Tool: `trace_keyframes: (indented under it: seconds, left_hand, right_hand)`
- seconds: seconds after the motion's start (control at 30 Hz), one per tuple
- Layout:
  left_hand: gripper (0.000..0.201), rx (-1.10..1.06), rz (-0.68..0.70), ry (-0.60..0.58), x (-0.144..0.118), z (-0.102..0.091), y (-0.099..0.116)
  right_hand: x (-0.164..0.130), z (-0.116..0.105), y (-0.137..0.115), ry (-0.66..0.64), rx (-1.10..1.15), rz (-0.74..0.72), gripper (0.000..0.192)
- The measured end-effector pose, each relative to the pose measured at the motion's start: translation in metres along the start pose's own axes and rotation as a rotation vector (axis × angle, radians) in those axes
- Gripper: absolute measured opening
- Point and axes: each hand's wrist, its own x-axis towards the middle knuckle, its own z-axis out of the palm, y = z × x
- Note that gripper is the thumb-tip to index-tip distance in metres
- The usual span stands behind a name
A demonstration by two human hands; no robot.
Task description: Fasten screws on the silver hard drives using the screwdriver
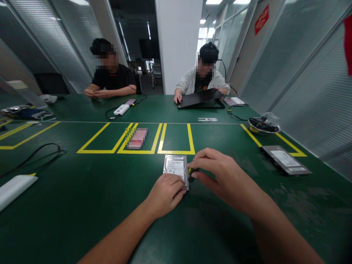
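Hands: my left hand (165, 192) presses the hard drive (176, 167) flat on the tabletop (82, 205) | my right hand (217, 170) pinches a small dark tool (192, 171) at its side edge | cover on, drive unopened

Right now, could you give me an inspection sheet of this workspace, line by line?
Surface: green table with yellow taped boxes.
Job's things: silver hard drive lying flat; a small dark item at its right edge, too small to identify.
Clutter: flat drive at right, bowl of dark parts, white bar at left.
Grip: left hand rests on the hard drive's near end; right hand pinches at its right edge.
Cables: black loop at left; white charger with cord.
Surroundings: two people seated opposite, one with a black panel; glass partitions.
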Motion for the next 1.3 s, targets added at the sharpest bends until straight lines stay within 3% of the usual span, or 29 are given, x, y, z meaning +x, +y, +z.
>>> trace_keyframes:
  seconds: [0.73, 1.13, 1.3]
  left_hand:
    - [0.007, 0.005, 0.002, -0.007, 0.0004, -0.0019, 0.0006]
    - [0.008, -0.002, -0.002, -0.020, 0.0003, -0.0011, -0.0009]
    - [0.007, -0.001, -0.004, -0.025, 0.0004, -0.0009, -0.0008]
  right_hand:
    - [-0.0001, -0.0006, 0.0001, 0.001, -0.055, 0.027, 0.018]
    - [-0.0010, -0.0002, 0.0016, 0.027, -0.020, -0.047, 0.033]
    - [-0.0005, -0.0002, 0.0004, 0.000, -0.052, -0.003, 0.026]
